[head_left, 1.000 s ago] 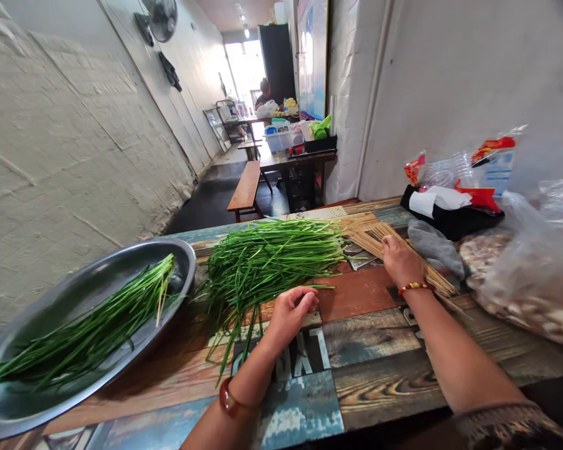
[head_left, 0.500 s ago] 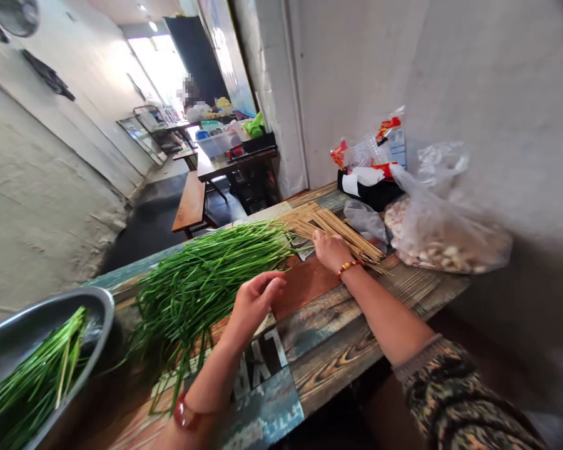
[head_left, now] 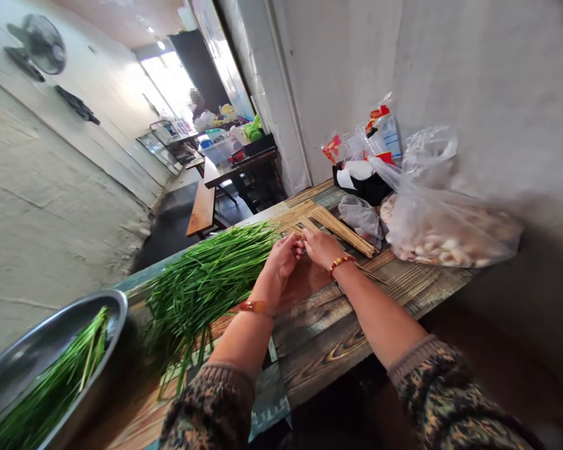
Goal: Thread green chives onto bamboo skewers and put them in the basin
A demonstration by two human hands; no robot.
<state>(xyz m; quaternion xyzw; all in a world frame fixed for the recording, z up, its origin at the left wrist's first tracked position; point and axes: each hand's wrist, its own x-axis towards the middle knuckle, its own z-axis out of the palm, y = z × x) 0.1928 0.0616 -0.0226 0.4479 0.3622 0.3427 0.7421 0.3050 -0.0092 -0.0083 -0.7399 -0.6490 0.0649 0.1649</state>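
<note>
Both bare hands are held close together over a table point(head_left: 319, 359) surfaced in multicoloured wood-plank patterns. The fingers of the left hand point(head_left: 282, 257) are curled inward, and those of the right hand point(head_left: 323, 249) are bent down toward them, the two sets of fingertips nearly meeting. Whether anything is pinched between them cannot be told, as the tips are small and partly hidden. An amber-coloured bangle point(head_left: 258, 307) is worn on the left wrist, a red-and-gold beaded bracelet point(head_left: 340, 265) on the right.

A loose spread of thin tan wooden sticks point(head_left: 344, 231) is laid just beyond and beside the right hand. To the left of the left hand, a broad heap of long, slender green stalks point(head_left: 211, 269) is spread across the table, their paler ends pointed toward the sticks. At the far left, a smaller bunch of the same greens point(head_left: 51, 384) is held in a large silvery metal basin point(head_left: 121, 312). Past the sticks, a crumpled translucent plastic bag point(head_left: 362, 219) is set beside a bulging clear bag of pale, rounded pieces point(head_left: 450, 234).
</note>
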